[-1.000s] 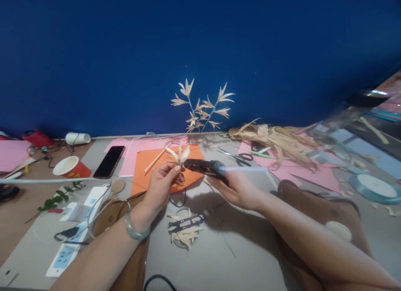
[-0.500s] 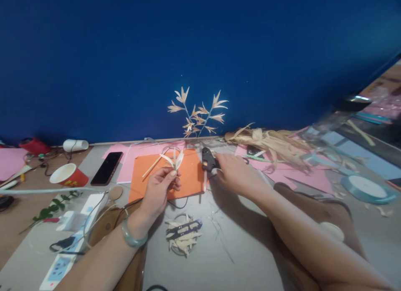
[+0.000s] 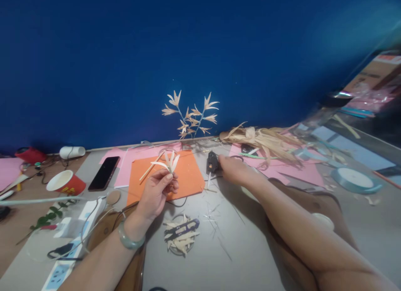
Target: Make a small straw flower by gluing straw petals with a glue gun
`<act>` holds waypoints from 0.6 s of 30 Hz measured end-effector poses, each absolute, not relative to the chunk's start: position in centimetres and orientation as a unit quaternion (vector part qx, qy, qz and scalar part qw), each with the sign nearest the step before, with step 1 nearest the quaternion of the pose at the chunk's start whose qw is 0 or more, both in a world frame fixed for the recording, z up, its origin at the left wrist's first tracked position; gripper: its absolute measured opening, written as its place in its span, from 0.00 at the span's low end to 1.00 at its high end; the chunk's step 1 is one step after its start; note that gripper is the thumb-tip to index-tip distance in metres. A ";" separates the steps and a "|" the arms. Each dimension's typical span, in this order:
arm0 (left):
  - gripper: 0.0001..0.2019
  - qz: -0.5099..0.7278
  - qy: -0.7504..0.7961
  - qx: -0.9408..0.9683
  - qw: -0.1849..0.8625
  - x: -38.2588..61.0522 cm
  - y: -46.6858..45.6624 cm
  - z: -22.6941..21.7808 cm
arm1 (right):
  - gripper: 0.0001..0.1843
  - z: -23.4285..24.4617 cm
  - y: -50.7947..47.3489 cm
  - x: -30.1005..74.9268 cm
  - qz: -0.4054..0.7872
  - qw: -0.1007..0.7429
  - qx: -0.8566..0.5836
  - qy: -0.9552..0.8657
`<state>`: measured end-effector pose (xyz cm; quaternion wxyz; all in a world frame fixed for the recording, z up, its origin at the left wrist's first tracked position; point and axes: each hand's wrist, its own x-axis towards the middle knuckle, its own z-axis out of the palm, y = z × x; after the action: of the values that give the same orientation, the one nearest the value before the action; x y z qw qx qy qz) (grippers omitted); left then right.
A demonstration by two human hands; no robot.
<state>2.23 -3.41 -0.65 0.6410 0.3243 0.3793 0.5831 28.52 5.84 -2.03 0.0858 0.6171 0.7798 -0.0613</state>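
My left hand (image 3: 159, 190) pinches a small flower (image 3: 169, 162) of pale, narrow husk petals by its base, above the sheet of orange paper (image 3: 191, 178). To the right of that paper, my right hand (image 3: 234, 169) is closed on a black glue gun (image 3: 212, 162), with a whitish stick (image 3: 209, 180) showing below it. Its fingertips are partly hidden. Between my forearms lies a round dish of pale petal pieces (image 3: 183, 243), with dark thread snips (image 3: 181, 229) on top. A branch of finished husk flowers (image 3: 191, 115) stands upright at the back.
A bundle of dried husks (image 3: 263, 138) lies at the back right, near a roll of blue ribbon (image 3: 354, 180). On the left are a phone (image 3: 104, 173), a red paper cup (image 3: 67, 183) and a power strip (image 3: 59, 274) with cables. Thin wire bits (image 3: 214, 220) lie in front.
The glue gun has shifted right, away from the orange paper's edge, and turned somewhat in my right hand. My left hand still holds the flower in nearly the same place. The view has swung slightly right.
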 end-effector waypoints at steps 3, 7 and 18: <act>0.11 0.578 0.385 0.326 0.641 2.3 -3.5 -0.4 | 0.16 -2.1 6.1 28.7 -0.056 0.086 0.608 0.787; 0.13 0.576 0.390 0.327 0.640 2.4 -3.7 -0.2 | 0.14 -2.4 6.1 29.0 -0.059 0.093 0.603 0.790; 0.12 0.560 0.377 0.366 0.641 2.6 -3.8 -0.7 | 0.17 3.0 -0.1 24.0 -0.185 -0.188 0.416 0.870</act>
<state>2.55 -3.82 -0.73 0.6407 0.3657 0.3766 0.5604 24.03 -0.14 2.98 -0.1884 0.4163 0.8700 -0.1851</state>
